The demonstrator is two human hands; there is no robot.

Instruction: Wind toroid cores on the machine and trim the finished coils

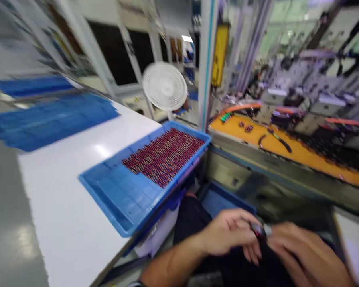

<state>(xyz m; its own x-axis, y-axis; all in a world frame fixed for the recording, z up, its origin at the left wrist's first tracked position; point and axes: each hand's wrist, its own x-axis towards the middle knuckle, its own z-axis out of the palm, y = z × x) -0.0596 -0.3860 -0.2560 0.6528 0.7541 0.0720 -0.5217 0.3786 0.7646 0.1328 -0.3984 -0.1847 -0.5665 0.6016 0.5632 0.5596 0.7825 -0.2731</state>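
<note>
My left hand is closed round a small dark part with reddish spots, low in the view above my lap. My right hand meets it from the right, its fingers pressed together at a small pale piece beside the dark part. Blur hides the details of both pieces. Left of my hands, a blue tray holds many small red and dark parts in tight rows.
The tray rests on a white table, with more blue trays at the far left. Pliers lie on an orange work surface at a machine. A white fan stands behind. A blue bin sits below.
</note>
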